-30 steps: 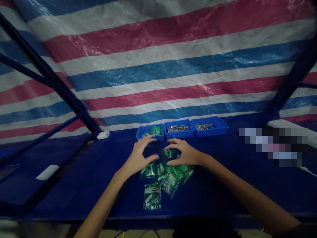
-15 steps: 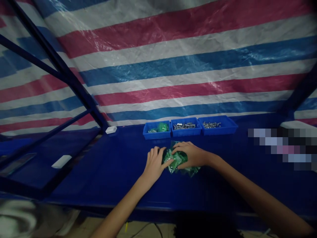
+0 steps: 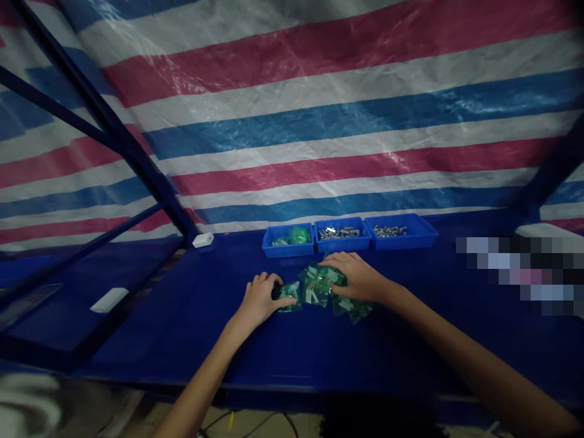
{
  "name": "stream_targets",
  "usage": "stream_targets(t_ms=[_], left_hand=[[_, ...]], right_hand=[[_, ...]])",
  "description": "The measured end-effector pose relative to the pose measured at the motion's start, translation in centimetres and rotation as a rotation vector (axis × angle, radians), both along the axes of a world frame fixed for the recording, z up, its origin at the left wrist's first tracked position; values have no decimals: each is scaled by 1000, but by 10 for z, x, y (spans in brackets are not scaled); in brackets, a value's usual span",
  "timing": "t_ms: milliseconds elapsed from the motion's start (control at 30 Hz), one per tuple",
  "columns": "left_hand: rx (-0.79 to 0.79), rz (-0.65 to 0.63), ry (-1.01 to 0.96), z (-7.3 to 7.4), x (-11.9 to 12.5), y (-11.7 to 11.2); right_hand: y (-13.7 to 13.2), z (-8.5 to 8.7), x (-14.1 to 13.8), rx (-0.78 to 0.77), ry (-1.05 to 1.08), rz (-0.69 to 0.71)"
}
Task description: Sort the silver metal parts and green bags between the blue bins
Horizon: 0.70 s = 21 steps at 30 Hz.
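Observation:
A pile of small green plastic packets (image 3: 319,286) lies on the blue table (image 3: 182,328) in front of three blue trays. My left hand (image 3: 261,298) has its fingers curled onto one green packet (image 3: 289,295) at the pile's left edge. My right hand (image 3: 358,277) lies over the right part of the pile, fingers pressed down on the packets. The left tray (image 3: 288,239) holds green packets; the middle tray (image 3: 343,236) and the right tray (image 3: 399,231) hold small metal parts.
A striped red, white and blue tarp (image 3: 319,109) hangs behind the table. Dark blue frame bars (image 3: 104,128) slant down at the left. A small white box (image 3: 203,239) sits near the bars, and a flat white piece (image 3: 109,300) lies on a lower surface at left.
The scattered packets were gathered into a tight heap half a second ago. Now my left hand has slid left, drawing one packet out of the heap; the right hand stays on the pile.

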<state>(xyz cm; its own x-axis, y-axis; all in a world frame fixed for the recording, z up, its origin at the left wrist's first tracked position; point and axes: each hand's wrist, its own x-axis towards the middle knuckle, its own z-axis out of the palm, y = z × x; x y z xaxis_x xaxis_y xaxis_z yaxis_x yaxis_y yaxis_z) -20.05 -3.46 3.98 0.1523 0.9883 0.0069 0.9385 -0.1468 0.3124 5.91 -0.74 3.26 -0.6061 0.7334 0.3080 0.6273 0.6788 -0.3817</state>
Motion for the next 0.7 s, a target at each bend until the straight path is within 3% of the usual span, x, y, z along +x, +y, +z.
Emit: stream_targets(t_ms=[167,300,433,533,700], left_hand=[[-35,-25,-432,-2,8,-5],[-78,56,-945,5,38,-9],[-96,76,-1254,9,71,-10],[-56,77,-1331,11,81,-8],[36,23,-1152,10,70,-4]], right_hand=[[-6,4,-8,-46,121,10],[-14,3,-19,-277,301,39],[-20,3,-28,-337,548,58],[-19,5,-28,-298,661,21],[-15,6,-24,-246,680,-64]])
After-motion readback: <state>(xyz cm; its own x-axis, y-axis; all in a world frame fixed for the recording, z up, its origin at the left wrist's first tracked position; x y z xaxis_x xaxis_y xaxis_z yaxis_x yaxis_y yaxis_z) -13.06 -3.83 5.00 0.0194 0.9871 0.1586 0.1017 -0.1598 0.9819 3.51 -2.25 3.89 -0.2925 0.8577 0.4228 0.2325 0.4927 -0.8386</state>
